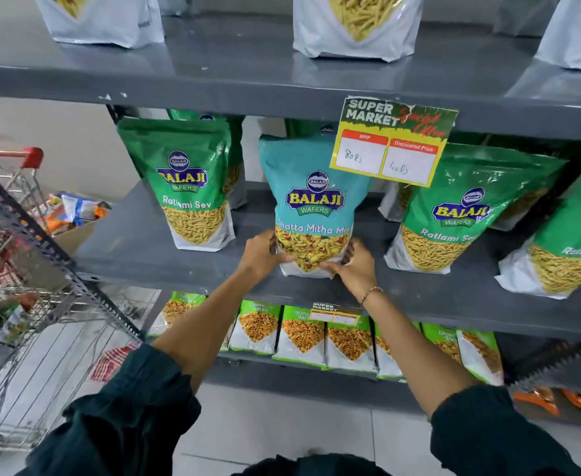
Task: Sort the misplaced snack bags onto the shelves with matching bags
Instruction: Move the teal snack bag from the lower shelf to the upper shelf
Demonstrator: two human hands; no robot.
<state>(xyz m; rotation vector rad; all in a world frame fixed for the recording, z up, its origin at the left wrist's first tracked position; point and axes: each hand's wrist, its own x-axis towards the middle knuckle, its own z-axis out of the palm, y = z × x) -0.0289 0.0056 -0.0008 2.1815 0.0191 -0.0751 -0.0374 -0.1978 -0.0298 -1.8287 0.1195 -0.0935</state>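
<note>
A teal Khatta Mitha Mix bag stands upright on the grey middle shelf, between green Ratlami Sev bags, one to its left and one to its right. My left hand grips the bag's lower left corner. Against its lower right corner my right hand closes, a thin bracelet on that wrist. Both hands hold the teal bag at its base, which rests near the shelf's front edge.
A yellow price tag hangs from the upper shelf above the teal bag. White bags stand on the top shelf. Light-green bags fill the lower shelf. A wire shopping cart with assorted snacks stands at left.
</note>
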